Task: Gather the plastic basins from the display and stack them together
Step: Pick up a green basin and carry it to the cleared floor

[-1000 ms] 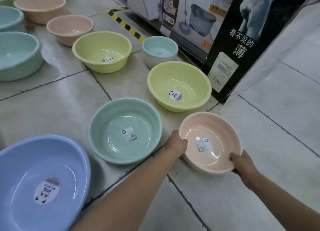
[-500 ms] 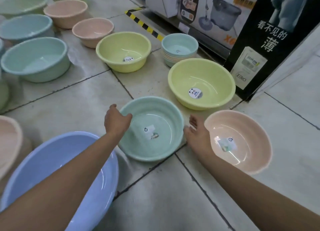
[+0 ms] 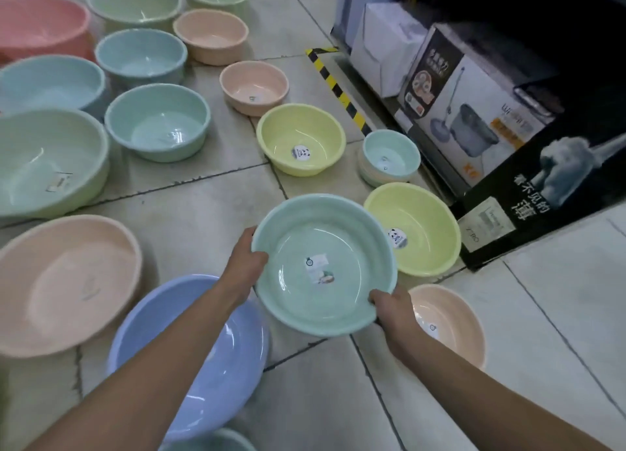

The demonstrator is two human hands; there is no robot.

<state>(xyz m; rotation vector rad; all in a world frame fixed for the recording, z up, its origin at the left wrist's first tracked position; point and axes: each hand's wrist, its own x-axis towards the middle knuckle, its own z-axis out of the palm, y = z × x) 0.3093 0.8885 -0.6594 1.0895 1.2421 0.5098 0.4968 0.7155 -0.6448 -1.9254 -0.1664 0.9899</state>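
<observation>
Head view: the left hand [image 3: 244,264] grips the left rim of a mint-green basin [image 3: 298,298], fingers closed around the edge, while the right hand [image 3: 393,310] grips its near right rim the same way. The basin is held upright, mouth up, above the tiled floor [image 3: 203,213]. Below it, a blue basin [image 3: 233,366] sits to the left, a peach basin [image 3: 450,318] to the right and a yellow basin [image 3: 426,227] just beyond. More basins lie across the floor.
</observation>
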